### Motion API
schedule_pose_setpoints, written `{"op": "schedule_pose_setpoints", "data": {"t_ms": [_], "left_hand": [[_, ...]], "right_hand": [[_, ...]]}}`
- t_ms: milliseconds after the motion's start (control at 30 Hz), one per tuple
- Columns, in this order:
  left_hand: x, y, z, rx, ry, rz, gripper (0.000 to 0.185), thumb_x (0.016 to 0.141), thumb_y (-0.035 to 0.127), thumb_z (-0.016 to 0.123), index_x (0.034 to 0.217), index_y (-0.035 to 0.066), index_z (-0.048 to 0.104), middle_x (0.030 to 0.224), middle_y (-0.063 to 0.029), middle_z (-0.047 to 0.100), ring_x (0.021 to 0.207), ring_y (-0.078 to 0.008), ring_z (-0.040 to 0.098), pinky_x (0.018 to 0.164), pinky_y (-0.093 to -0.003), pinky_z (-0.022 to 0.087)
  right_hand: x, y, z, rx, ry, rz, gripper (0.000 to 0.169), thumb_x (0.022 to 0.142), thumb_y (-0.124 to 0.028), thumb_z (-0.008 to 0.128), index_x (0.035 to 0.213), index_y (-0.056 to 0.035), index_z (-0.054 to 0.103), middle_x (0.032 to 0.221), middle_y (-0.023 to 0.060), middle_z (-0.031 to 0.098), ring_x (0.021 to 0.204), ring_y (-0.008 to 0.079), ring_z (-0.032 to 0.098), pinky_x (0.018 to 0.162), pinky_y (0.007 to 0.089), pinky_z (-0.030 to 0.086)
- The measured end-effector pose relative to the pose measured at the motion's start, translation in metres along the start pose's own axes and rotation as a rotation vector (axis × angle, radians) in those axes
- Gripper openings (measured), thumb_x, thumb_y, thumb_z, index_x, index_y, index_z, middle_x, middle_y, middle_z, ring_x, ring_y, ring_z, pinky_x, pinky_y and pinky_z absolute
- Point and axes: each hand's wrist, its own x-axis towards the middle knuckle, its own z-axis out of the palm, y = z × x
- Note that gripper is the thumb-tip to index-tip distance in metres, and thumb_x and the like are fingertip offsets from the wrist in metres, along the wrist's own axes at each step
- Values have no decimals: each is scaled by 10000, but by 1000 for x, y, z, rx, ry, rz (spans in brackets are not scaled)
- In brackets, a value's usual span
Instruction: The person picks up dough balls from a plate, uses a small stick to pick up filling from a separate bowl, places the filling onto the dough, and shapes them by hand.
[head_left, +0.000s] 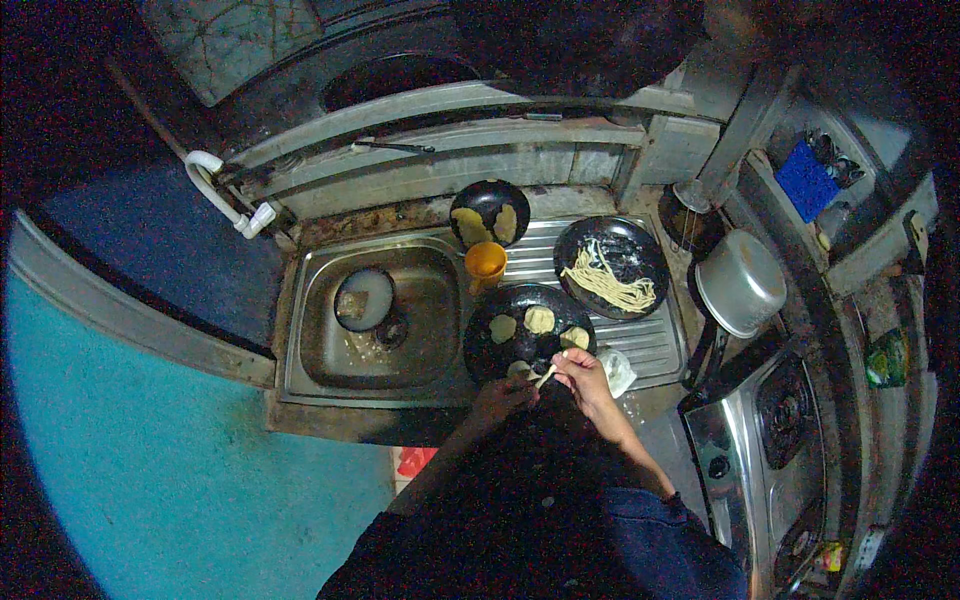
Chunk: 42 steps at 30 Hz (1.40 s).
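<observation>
Both hands meet over the near edge of a round black tray (487, 337). My right hand (583, 377) pinches one end of a short pale dough strip (546, 376), and my left hand (504, 399), in shadow, has its fingers at the strip's lower end. Several flattened dough pieces (539, 319) lie on the tray. Beyond it to the right, a second black tray (651, 247) carries a heap of long dough strips (611, 281) and white flour. A smaller black plate (491, 193) at the back bears flat brownish-yellow pieces (470, 225). An orange cup (486, 261) stands between the plate and the near tray.
A steel sink basin (420, 270) on the left holds a bowl of cloudy liquid (379, 289). A white plastic bag (618, 373) lies right of my right hand. Farther right are an aluminium pot (741, 281) and a gas stove (739, 450). A white tap (225, 199) stands at left.
</observation>
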Motion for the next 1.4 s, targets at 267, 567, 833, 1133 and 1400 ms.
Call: {"op": "schedule_pose_setpoints", "data": {"t_ms": [267,567,833,1133,1400], "left_hand": [[7,-1,8,-274,-37,27,306,874,261,525,1042,11,578,920,-63,632,893,-141,580,801,-266,452],[-15,40,7,554,-7,32,309,870,293,516,1037,48,602,921,-51,647,856,-160,599,824,-295,426],[2,1,6,263,-49,240,313,850,311,542,1005,53,629,962,-70,647,905,-170,598,834,-296,426],[-9,21,5,383,23,130,274,821,264,595,972,39,636,847,-38,662,790,-143,607,759,-277,451],[61,-11,-17,-224,289,549,397,922,281,378,1228,36,437,1287,-132,415,1168,-221,398,975,-335,307]], "right_hand": [[0,-3,3,6,50,1,103,796,-113,632,878,-59,604,839,19,626,745,93,591,662,209,481],[-2,-2,4,-56,10,25,169,801,-143,630,928,-36,598,885,52,629,814,122,601,687,230,486],[-6,-12,15,48,-32,47,219,838,-93,570,1046,-24,590,961,102,629,781,143,606,685,243,501],[1,-1,-1,-78,-31,13,241,835,-143,585,1032,-5,574,930,86,618,807,159,610,750,272,501],[-20,-46,49,-31,-188,-81,264,895,-141,481,1115,-3,523,951,56,610,847,114,577,756,209,453]]}}
